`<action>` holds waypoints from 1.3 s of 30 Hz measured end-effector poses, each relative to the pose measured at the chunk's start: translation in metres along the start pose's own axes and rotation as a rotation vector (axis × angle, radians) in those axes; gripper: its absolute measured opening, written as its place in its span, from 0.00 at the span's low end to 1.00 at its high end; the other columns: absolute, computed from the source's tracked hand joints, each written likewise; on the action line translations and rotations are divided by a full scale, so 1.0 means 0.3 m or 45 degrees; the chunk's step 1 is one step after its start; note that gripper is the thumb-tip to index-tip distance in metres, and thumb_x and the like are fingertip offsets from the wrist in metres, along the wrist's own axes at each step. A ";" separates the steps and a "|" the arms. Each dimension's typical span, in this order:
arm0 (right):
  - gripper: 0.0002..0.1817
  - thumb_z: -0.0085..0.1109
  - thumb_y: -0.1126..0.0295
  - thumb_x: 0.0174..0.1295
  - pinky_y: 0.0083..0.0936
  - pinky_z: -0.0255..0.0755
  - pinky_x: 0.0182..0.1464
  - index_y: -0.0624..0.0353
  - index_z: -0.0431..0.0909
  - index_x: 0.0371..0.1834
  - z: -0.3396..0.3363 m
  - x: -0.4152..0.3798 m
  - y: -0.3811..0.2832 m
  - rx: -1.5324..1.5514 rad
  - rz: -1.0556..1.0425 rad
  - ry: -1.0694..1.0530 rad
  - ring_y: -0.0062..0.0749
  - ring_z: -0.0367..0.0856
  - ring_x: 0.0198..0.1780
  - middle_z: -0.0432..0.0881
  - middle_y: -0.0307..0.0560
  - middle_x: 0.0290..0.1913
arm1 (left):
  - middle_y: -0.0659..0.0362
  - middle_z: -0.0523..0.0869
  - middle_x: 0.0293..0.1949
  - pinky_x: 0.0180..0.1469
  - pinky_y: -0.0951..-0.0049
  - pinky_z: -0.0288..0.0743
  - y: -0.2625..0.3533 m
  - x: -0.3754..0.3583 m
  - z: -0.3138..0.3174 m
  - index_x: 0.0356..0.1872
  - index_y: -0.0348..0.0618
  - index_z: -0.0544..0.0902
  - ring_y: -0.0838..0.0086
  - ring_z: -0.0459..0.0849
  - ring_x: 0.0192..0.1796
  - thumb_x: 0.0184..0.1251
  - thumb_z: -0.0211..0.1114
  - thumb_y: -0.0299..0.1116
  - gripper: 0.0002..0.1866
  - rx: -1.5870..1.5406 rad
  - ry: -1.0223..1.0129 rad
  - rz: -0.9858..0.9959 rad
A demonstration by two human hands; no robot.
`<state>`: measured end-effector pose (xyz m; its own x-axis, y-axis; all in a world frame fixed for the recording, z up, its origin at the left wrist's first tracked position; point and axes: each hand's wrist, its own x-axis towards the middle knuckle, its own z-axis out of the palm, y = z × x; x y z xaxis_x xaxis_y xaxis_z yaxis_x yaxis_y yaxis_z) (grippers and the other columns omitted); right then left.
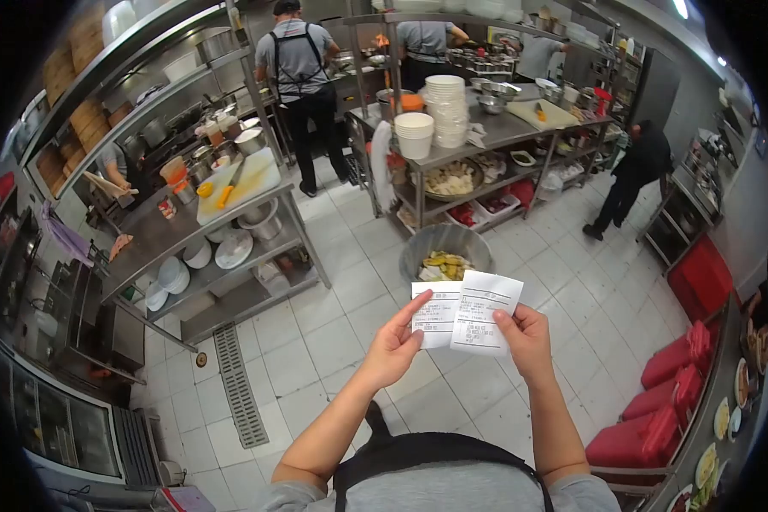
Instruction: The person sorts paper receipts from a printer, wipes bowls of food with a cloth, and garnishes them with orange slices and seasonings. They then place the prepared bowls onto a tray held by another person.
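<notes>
Two white printed slips are held up side by side in front of my body. My left hand (pixel 392 346) has the left slip (pixel 436 312) between thumb and fingers, its index finger stretched along the slip's upper left edge. My right hand (pixel 526 339) pinches the right slip (pixel 485 309), with the thumb on its printed face. The right slip is slightly tilted and overlaps the left one's edge. Beyond the slips stands a round bin (pixel 410 252) with yellow-green scraps in it.
A steel table (pixel 273 205) with a cutting board (pixel 239 183) is at left; another steel table (pixel 461 154) holds stacked white tubs (pixel 445 111). Several people work behind; one person (pixel 640 171) bends at right. Red containers (pixel 657 435) sit at lower right. A drain grate (pixel 239 384) crosses the tiles.
</notes>
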<state>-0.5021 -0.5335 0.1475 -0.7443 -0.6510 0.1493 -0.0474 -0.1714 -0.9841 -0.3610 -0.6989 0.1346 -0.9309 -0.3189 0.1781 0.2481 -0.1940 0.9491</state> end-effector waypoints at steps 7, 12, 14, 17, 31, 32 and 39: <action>0.11 0.55 0.71 0.61 0.16 0.70 0.39 0.69 0.78 0.41 0.377 0.285 0.099 0.077 0.095 -0.139 0.18 0.77 0.34 0.82 0.43 0.35 | 0.54 0.64 0.64 0.64 0.76 0.56 0.098 0.135 -0.391 0.68 0.41 0.54 0.72 0.63 0.66 0.50 0.38 0.09 0.38 -0.091 -0.084 0.037; 0.09 0.57 0.72 0.59 0.15 0.69 0.36 0.67 0.79 0.38 0.567 0.503 0.148 -0.078 -0.115 -0.143 0.20 0.73 0.42 0.75 0.39 0.40 | 0.56 0.72 0.56 0.54 0.80 0.65 0.078 0.250 -0.631 0.67 0.39 0.56 0.76 0.72 0.56 0.57 0.42 0.17 0.32 -0.153 0.005 -0.132; 0.09 0.57 0.73 0.59 0.16 0.69 0.37 0.68 0.78 0.37 0.606 0.589 0.184 -0.058 -0.178 -0.129 0.25 0.73 0.44 0.74 0.42 0.43 | 0.59 0.75 0.51 0.48 0.81 0.67 0.040 0.319 -0.716 0.67 0.39 0.58 0.78 0.73 0.52 0.61 0.44 0.23 0.29 -0.320 0.010 -0.161; 0.08 0.57 0.73 0.58 0.17 0.69 0.41 0.67 0.79 0.38 0.613 0.728 0.239 -0.192 -0.155 -0.308 0.25 0.73 0.45 0.75 0.43 0.42 | 0.60 0.75 0.49 0.46 0.81 0.69 0.022 0.429 -0.768 0.66 0.39 0.59 0.78 0.74 0.50 0.66 0.45 0.30 0.26 -0.438 0.045 -0.116; 0.13 0.54 0.73 0.61 0.17 0.67 0.45 0.66 0.75 0.47 0.667 1.344 0.401 0.334 0.145 -0.407 0.19 0.75 0.41 0.80 0.38 0.41 | 0.52 0.70 0.58 0.37 0.76 0.82 0.735 0.920 -1.806 0.58 0.38 0.70 0.70 0.80 0.45 0.54 0.48 0.14 0.26 0.660 1.063 0.898; 0.13 0.54 0.72 0.61 0.19 0.69 0.45 0.66 0.75 0.47 0.653 1.373 0.428 0.230 0.143 -0.348 0.22 0.77 0.41 0.80 0.41 0.42 | 0.52 0.74 0.53 0.37 0.76 0.82 0.809 0.945 -1.882 0.57 0.39 0.71 0.71 0.81 0.41 0.56 0.49 0.15 0.24 0.578 1.138 0.834; 0.14 0.54 0.72 0.61 0.23 0.71 0.42 0.68 0.74 0.47 0.639 1.458 0.529 0.241 0.151 0.104 0.27 0.78 0.40 0.80 0.44 0.41 | 0.52 0.80 0.47 0.27 0.79 0.79 1.083 1.158 -2.409 0.54 0.41 0.75 0.74 0.83 0.31 0.56 0.50 0.15 0.23 0.758 1.340 1.087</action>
<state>-0.7075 -0.9873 0.0751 -0.7888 -0.6143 0.0175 0.1639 -0.2378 -0.9574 -0.4100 -1.5432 0.3170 0.1188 -0.6988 0.7054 0.2220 0.7111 0.6671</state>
